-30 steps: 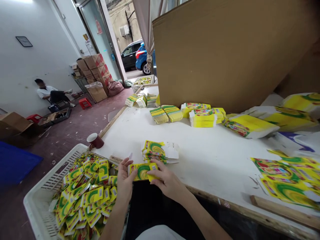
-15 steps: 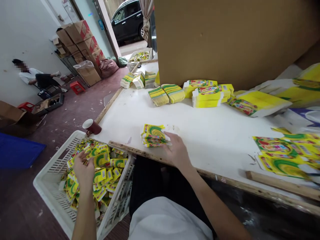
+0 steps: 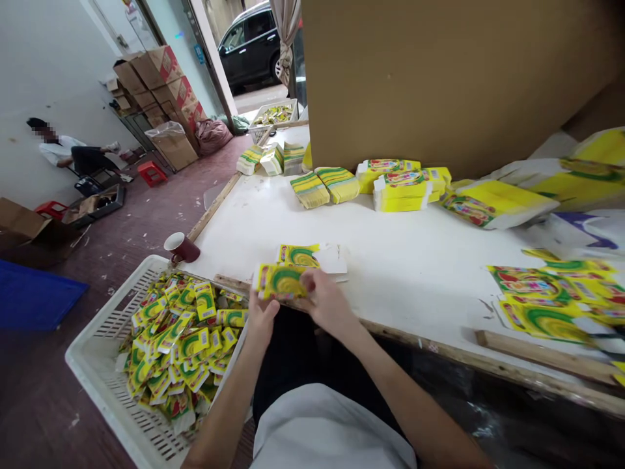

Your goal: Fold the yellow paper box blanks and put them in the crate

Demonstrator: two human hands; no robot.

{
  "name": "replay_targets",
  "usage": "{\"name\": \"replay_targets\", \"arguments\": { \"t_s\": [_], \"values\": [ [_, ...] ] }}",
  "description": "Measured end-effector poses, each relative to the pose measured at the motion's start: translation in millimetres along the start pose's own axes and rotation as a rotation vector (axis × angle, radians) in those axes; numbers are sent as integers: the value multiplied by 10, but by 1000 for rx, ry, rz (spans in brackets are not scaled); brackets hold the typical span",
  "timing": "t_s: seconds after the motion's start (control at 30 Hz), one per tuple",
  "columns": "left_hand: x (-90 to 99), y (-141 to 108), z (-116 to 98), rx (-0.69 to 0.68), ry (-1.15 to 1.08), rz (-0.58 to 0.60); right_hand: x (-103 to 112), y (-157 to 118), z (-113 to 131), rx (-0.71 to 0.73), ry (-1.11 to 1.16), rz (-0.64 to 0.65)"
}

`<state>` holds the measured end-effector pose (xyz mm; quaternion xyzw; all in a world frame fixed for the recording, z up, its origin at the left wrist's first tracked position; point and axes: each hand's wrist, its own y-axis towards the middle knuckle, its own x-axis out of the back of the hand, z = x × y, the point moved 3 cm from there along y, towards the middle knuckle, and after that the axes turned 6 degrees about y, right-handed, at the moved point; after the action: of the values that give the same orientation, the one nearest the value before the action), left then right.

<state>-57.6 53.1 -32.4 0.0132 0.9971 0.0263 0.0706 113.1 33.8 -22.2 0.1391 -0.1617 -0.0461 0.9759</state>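
Between my two hands, over the table's near edge, is a small yellow and green carton, somewhat blurred. My left hand grips its left end from below, thumb in front. My right hand has its fingers closed on the right end. Just behind it, flat cartons lie on the white table, one with a white flap to the right. Left of my hands stands a white plastic crate heaped with yellow-green cartons.
A dark red mug stands at the table's left edge. Stacked cartons line the brown board at the back. More flat cartons lie right, beside a wooden strip. A person sits far left.
My left hand has moved right from over the crate to the carton. My right hand has lifted the carton off the table pile, toward me and slightly left.
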Motion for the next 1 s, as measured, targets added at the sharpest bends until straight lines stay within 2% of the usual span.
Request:
{"name": "replay_targets", "arguments": {
  "t_s": [0.1, 0.17, 0.23, 0.3, 0.43, 0.57, 0.6, 0.67, 0.77, 0.83, 0.93, 1.0],
  "values": [
    [-276, 13, -47, 77, -228, -17, -221, -167, 185, -37, 326, 111],
    [-317, 43, -121, 55, -320, -91, -351, -236, 239, -62, 539, 144],
    [-283, 68, -178, 2, -319, -172, -445, -255, 253, -80, 659, 174],
    [-222, 69, -181, -2, -240, -214, -486, -230, 229, -112, 672, 176],
    [-116, 8, -50, 48, -201, -144, -412, -142, 115, -174, 581, 73],
    [96, -28, 55, 11, -106, -258, -288, -114, 20, -87, 493, 46],
    [155, -21, 41, 3, -48, -253, -249, -112, -3, -56, 450, 33],
    [253, 8, -64, -15, 64, -154, -150, -106, -36, 31, 332, -19],
    [339, 30, -369, -104, 206, 36, 0, -104, -13, 206, 68, -89],
    [318, 14, -545, -149, 370, 141, 35, -125, 61, 303, -84, -35],
    [176, -46, -579, -120, 676, 311, 20, -193, 227, 389, -135, 81],
    [87, -99, -505, -130, 782, 320, 36, -226, 309, 354, -74, -7]
  ]
}}
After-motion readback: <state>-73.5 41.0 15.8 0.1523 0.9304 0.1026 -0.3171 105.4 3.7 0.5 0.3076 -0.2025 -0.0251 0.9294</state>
